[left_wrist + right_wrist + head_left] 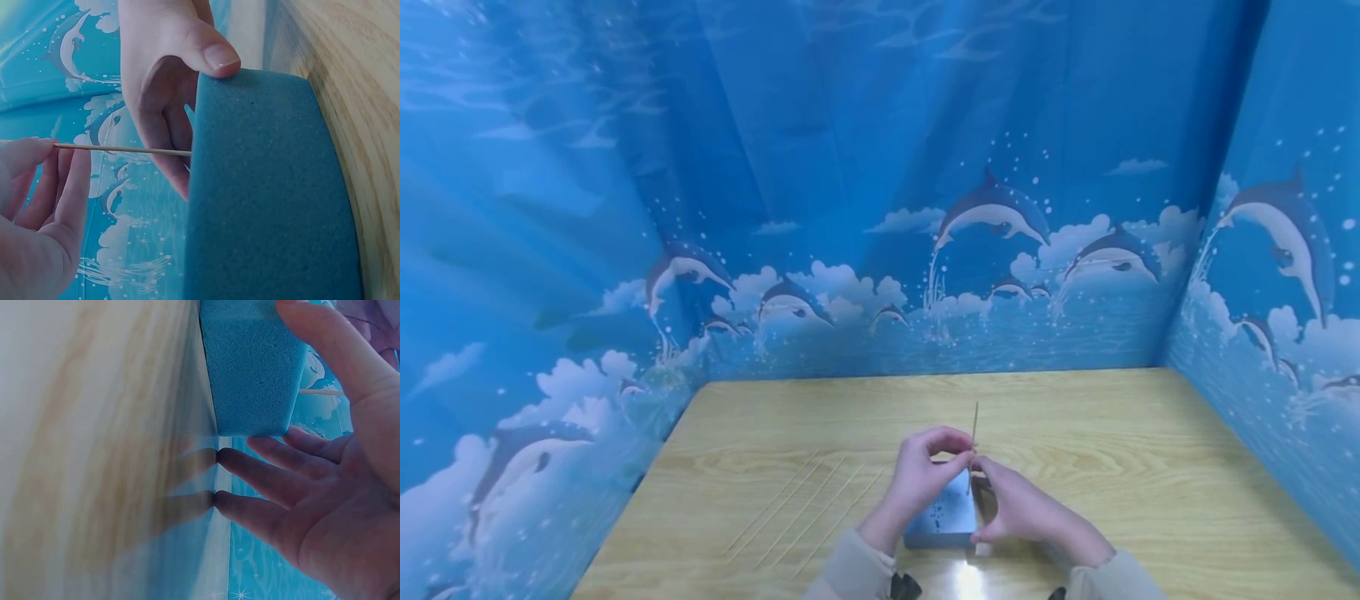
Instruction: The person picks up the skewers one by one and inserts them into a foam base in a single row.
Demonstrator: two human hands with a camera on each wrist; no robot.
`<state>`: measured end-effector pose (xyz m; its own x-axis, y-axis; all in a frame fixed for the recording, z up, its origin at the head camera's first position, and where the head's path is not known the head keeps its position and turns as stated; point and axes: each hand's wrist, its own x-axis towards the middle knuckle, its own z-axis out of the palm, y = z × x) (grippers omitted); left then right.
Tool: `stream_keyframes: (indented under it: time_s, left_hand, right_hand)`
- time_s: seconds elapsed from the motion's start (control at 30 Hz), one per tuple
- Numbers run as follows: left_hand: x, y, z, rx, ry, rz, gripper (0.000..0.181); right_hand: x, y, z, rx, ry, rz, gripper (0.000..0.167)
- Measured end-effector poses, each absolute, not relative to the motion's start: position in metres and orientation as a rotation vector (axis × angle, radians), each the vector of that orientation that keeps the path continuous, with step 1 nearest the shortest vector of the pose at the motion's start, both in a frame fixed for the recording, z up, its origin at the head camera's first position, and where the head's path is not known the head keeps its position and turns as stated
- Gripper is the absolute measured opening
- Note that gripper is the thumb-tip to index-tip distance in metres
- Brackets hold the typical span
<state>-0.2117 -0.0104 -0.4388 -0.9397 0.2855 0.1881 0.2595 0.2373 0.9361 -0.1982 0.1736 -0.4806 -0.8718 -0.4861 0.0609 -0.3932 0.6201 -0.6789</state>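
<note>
A blue foam block (955,504) lies on the table, its top marked with several small dark spots. My left hand (925,468) pinches a thin wooden stick (125,149) between thumb and fingertips above the block. The stick stands nearly upright, and its lower end meets the top of the block near the right edge; how deep it goes, I cannot tell. From the right side my right hand (1026,507) holds the block, thumb on its near upper edge. In the right wrist view, two fingertips (226,456) of that hand touch the tabletop beside the block.
Several more thin sticks (775,506) lie slantwise and roughly parallel on the wood-grain table (1097,433), left of the block. A blue curtain (850,167) printed with dolphins and clouds closes off the back and both sides.
</note>
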Motion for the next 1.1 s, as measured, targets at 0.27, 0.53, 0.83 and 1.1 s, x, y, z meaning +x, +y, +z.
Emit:
stream_keyframes:
  time_s: [0.27,0.53,0.83,1.1]
  left_hand:
    - [-0.212,-0.005,-0.441,0.531,2.456,1.859,0.015]
    - [-0.213,-0.004,-0.442,0.478,2.458,1.823,0.016]
    - [-0.214,-0.005,-0.447,0.453,2.449,1.839,0.016]
    - [-0.213,-0.007,-0.450,0.445,2.432,1.853,0.016]
  right_hand:
    - [-0.197,0.174,-0.482,-0.764,2.727,-1.070,0.106]
    - [-0.198,0.174,-0.481,-0.765,2.717,-1.076,0.107]
    - [-0.199,0.174,-0.482,-0.770,2.723,-1.068,0.103]
    - [-0.199,0.173,-0.481,-0.776,2.729,-1.053,0.104]
